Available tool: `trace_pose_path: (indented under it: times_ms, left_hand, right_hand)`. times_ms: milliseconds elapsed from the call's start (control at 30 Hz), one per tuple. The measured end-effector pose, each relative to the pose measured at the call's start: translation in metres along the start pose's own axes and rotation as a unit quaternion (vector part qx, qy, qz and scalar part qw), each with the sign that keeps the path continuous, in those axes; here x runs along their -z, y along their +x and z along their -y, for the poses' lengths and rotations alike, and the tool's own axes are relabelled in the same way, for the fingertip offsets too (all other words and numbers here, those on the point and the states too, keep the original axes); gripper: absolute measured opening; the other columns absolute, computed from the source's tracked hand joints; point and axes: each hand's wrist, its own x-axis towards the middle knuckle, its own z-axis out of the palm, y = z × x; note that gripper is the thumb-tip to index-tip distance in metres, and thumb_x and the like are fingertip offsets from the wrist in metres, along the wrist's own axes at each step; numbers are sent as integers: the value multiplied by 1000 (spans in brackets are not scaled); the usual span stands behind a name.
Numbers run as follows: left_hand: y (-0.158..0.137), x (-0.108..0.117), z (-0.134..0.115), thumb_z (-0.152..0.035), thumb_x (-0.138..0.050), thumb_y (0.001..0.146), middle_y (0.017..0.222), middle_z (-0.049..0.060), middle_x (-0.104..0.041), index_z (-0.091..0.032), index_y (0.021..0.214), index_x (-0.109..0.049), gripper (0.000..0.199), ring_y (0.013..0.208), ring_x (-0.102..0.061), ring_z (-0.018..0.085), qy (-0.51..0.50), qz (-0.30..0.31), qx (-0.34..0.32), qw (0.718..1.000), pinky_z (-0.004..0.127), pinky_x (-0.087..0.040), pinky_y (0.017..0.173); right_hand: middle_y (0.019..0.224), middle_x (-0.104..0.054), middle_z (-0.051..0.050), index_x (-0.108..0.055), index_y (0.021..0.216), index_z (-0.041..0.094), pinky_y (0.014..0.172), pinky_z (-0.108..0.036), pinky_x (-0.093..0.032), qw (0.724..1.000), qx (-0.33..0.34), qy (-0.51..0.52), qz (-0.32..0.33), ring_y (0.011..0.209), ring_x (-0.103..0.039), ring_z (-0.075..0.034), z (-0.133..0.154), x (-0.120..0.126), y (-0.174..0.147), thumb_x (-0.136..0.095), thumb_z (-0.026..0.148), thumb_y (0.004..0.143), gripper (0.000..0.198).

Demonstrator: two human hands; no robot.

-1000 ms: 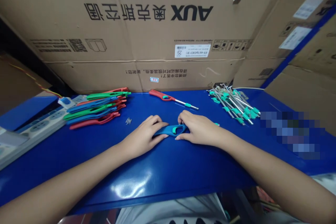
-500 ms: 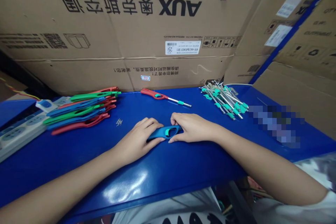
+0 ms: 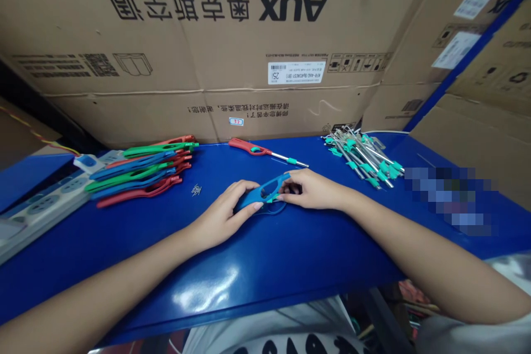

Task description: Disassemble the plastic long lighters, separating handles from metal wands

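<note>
A blue lighter casing (image 3: 254,194) with a finger loop is held slightly tilted above the table. My left hand (image 3: 226,204) is closed round its rear end, thumb on the near side. At the front end, my right hand (image 3: 309,189) has its fingers curled in, thumb tip against the green trigger (image 3: 272,198); its other fingertips are partly hidden. A thin blue edge (image 3: 277,211) shows below the loop, apart from the upper part. Beyond the hands lies a red lighter (image 3: 251,147) with a metal tube and a green piece on it.
Several red, green and blue lighter casings (image 3: 141,180) are stacked at left beside a white power strip (image 3: 45,207). Small metal pins (image 3: 196,191) lie near them. Metal tubes with green pieces (image 3: 365,157) are heaped at right. Cardboard (image 3: 215,66) walls the back.
The blue casing has tilted up at its front and a gap has opened along its lower side. My right hand has shifted from gripping round the front end to its edge and the trigger.
</note>
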Motion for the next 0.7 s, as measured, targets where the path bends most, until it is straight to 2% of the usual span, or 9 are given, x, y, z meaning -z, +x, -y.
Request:
trace_pose_path:
  times_ms: [100, 200, 267, 300, 400, 467, 533, 600, 700]
  left_hand:
    - [1, 0, -3, -43, -53, 102, 121, 7, -66, -23, 124, -54, 30, 113, -62, 23, -38, -33, 21, 999, 41, -49, 104]
    - [3, 4, -7, -40, -54, 99, 115, 7, -65, -22, 119, -51, 27, 107, -64, 21, -98, -121, 35, 987, 36, -52, 97]
    - [3, 9, -10, -37, -59, 94, 104, 4, -64, -22, 113, -49, 26, 95, -65, 18, -104, -163, 35, 980, 32, -53, 87]
    - [2, 12, -12, -36, -63, 92, 96, 2, -62, -22, 110, -50, 26, 86, -64, 16, -84, -166, 36, 982, 29, -52, 80]
    - [0, 21, -19, -38, -70, 86, 80, -2, -58, -21, 96, -59, 22, 70, -58, 14, 28, -89, 32, 995, 27, -47, 68]
    - [-2, 23, -24, -44, -74, 85, 85, 0, -62, -20, 90, -66, 25, 75, -61, 16, 92, -13, 24, 995, 28, -47, 69]
    - [-3, 22, -26, -48, -74, 85, 94, 3, -66, -20, 90, -68, 29, 83, -65, 20, 124, 42, 29, 991, 29, -47, 71]
    - [-4, 20, -26, -48, -71, 89, 94, 3, -68, -20, 90, -68, 28, 83, -66, 21, 139, 73, 49, 986, 29, -47, 69]
    - [-5, 19, -23, -46, -64, 94, 92, 2, -70, -21, 92, -68, 26, 80, -67, 20, 148, 81, 55, 984, 29, -47, 68]
  right_hand:
    - [92, -67, -4, -66, 91, 17, 67, -26, -43, 999, 15, -31, 13, 74, -56, -14, 5, 2, -2, -66, 31, 93, 14]
    - [97, -67, -5, -63, 92, 18, 71, -27, -42, 997, 19, -77, 25, 81, -58, -16, 11, 4, -4, -59, 26, 96, 10]
    - [99, -67, -5, -61, 94, 19, 73, -28, -42, 994, 18, -104, 28, 85, -59, -17, 15, 5, -5, -56, 25, 98, 9]
    - [99, -66, -5, -60, 95, 20, 74, -29, -42, 993, 20, -115, 28, 86, -59, -18, 16, 5, -6, -54, 26, 99, 9]
    - [100, -66, -4, -58, 97, 21, 73, -29, -41, 990, 35, -131, 31, 86, -59, -18, 18, 7, -9, -51, 29, 101, 11]
    - [102, -66, -3, -59, 101, 22, 72, -28, -40, 990, 32, -131, 37, 86, -59, -17, 18, 11, -12, -58, 36, 98, 15]
    - [102, -65, -3, -59, 106, 23, 69, -28, -40, 990, 5, -131, 53, 84, -58, -18, 18, 16, -16, -66, 44, 92, 27]
    - [100, -65, -4, -60, 109, 22, 67, -27, -40, 989, -34, -123, 80, 82, -58, -17, 18, 22, -18, -70, 44, 89, 32]
    - [92, -65, -3, -61, 108, 20, 64, -27, -40, 986, -64, -93, 121, 76, -57, -16, 19, 29, -21, -64, 30, 92, 19]
